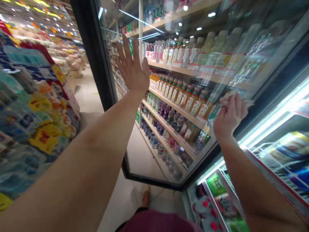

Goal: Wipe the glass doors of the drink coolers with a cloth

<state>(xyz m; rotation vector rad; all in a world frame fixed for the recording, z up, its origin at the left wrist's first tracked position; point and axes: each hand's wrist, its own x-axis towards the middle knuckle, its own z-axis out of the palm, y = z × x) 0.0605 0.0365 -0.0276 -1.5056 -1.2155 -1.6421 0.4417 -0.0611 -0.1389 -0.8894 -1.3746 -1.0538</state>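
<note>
Orange drink bottles (183, 96) with white labels, black glass-door frame (96, 54), yellow price tags (44, 138), maroon shirt (156, 224)

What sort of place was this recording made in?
Most likely a supermarket aisle. A glass-door cooler holds shelves of bottled drinks, and across the aisle are stacked packaged goods with yellow price signs.

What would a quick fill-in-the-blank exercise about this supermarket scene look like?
The cooler's glass door stands ____. The left hand is raised with its fingers ____. Beside the right hand, which holds a crumpled white item, bottled drinks stand in rows on ____ behind the glass.

Missing words: open; spread; shelves.
</note>
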